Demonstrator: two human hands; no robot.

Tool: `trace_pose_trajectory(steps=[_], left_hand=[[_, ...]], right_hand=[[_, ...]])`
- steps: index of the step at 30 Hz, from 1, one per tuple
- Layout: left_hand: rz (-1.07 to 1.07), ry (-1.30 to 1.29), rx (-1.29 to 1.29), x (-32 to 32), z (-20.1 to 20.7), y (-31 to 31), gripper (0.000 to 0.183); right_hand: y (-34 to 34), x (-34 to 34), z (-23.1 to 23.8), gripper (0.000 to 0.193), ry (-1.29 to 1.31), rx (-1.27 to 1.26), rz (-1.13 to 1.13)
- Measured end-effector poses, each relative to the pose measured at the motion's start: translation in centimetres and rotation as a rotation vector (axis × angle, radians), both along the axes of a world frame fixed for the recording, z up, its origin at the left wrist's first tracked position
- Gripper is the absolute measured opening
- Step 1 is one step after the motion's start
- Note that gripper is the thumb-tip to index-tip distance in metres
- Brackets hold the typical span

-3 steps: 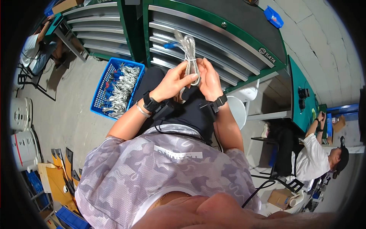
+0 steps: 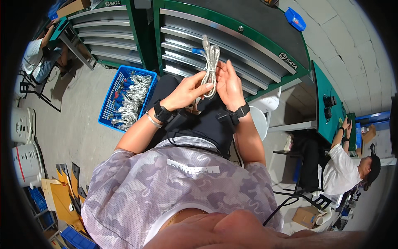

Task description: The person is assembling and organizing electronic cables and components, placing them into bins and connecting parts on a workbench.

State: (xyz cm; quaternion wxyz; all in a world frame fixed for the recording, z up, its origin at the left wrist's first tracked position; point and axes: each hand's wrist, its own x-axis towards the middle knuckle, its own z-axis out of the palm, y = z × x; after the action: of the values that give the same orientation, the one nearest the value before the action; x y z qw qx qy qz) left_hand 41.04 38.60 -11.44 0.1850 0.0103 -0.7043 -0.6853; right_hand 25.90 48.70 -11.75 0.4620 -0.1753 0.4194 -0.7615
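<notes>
A coiled grey-white cable (image 2: 212,58), tied round its middle, stands up in front of me. A pale plug end and a blue connector (image 2: 198,51) stick out at its top left. My left hand (image 2: 188,89) grips the lower loop of the cable, its thumb laid across the front. Just right of the bundle, my right hand (image 2: 230,86) has its fingers stretched upward and its palm toward the cable. Whether that palm touches the cable I cannot tell. By my left leg, a blue plastic basket (image 2: 106,99) holds several similar bundled cables (image 2: 133,97).
Green-framed drawer cabinets (image 2: 182,23) stand directly ahead. A white bucket (image 2: 258,122) is right of my legs. At far right a person (image 2: 342,174) sits by a green table (image 2: 329,95); another person (image 2: 37,60) sits far left. White drums (image 2: 27,164) stand at left.
The cable bundle has shifted slightly right and its top has swung right. My right hand's fingers have straightened and drawn a little away from it.
</notes>
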Motion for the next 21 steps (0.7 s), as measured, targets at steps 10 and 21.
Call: trace_pose_trajectory(steps=[10, 21], left_hand=[[-0.049, -0.104, -0.220, -0.7, -0.3, 0.6, 0.029], [-0.133, -0.157, -0.225, 1.1, 3.0, 3.5, 0.038]], right_hand=[[0.6, 1.0, 2.9, 0.020, 0.026, -0.118, -0.079], [-1.6, 0.8, 7.9, 0.012, 0.645, -0.240, -0.465]])
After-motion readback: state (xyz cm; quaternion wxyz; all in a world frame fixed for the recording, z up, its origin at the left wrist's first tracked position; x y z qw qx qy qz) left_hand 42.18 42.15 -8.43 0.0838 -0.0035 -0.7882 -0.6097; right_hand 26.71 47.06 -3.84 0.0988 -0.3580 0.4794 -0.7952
